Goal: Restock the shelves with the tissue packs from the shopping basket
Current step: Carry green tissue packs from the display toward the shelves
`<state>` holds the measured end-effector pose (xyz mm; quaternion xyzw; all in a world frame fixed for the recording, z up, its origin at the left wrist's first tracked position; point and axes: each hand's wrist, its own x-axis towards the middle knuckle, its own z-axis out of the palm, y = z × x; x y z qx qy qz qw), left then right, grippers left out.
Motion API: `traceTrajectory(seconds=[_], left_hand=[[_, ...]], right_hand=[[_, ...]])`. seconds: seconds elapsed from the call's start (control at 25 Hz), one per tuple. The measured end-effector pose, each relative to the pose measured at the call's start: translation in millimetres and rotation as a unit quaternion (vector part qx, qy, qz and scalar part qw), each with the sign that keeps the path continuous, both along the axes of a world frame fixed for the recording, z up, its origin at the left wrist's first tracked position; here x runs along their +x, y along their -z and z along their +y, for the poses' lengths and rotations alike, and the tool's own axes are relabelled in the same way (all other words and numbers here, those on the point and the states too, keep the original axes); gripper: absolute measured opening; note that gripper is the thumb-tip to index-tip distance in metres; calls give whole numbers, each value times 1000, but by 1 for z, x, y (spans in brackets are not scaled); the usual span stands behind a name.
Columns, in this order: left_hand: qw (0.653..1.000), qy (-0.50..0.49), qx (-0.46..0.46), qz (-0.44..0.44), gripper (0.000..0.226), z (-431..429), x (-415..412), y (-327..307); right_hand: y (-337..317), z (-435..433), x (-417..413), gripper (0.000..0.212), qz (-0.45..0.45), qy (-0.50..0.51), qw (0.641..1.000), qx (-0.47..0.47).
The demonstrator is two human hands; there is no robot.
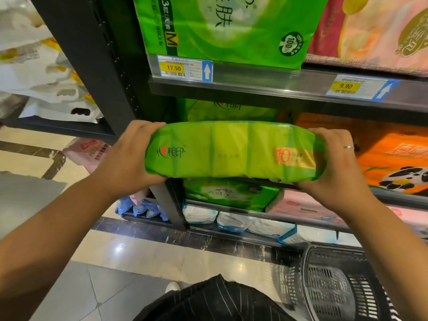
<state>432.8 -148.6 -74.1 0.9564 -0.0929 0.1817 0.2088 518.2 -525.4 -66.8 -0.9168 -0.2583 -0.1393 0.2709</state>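
Note:
A long green tissue pack (231, 151) with an orange "10" label is held level in front of the middle shelf (289, 89). My left hand (132, 154) grips its left end and my right hand (333, 163) grips its right end, a ring on one finger. Behind the pack, a matching green pack (229, 111) lies inside the shelf opening. The black shopping basket (333, 281) stands on the floor at the lower right; no packs show in the part I can see.
A big green pack (222, 26) and a pink one (375, 31) sit on the upper shelf above price tags. Orange panda packs (391, 158) fill the right of the middle shelf. Lower shelves hold green, pink and white packs. A black upright post (97, 66) borders the left.

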Motion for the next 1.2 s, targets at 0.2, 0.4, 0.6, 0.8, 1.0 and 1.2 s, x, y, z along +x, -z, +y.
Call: traceTrajectory(seconds=[0.2, 0.4, 0.6, 0.8, 1.0, 1.2], left_hand=[[1000, 8, 15, -19, 94, 15, 6, -5], [997, 2, 66, -48, 98, 21, 26, 21], [998, 10, 58, -11, 101, 24, 51, 41], [997, -47, 11, -56, 85, 17, 63, 52], [953, -205, -190, -118, 63, -19, 55, 72], [908, -203, -343, -127, 76, -22, 63, 89]], right_hand=[[15, 3, 4, 93, -47, 2, 999, 28], [49, 20, 13, 91, -31, 40, 998, 46], [58, 28, 33, 92, 25, 42, 997, 52], [65, 35, 50, 97, 30, 72, 990, 117], [77, 53, 38, 98, 139, 160, 922, 325], [99, 51, 51, 63, 236, 154, 893, 350]])
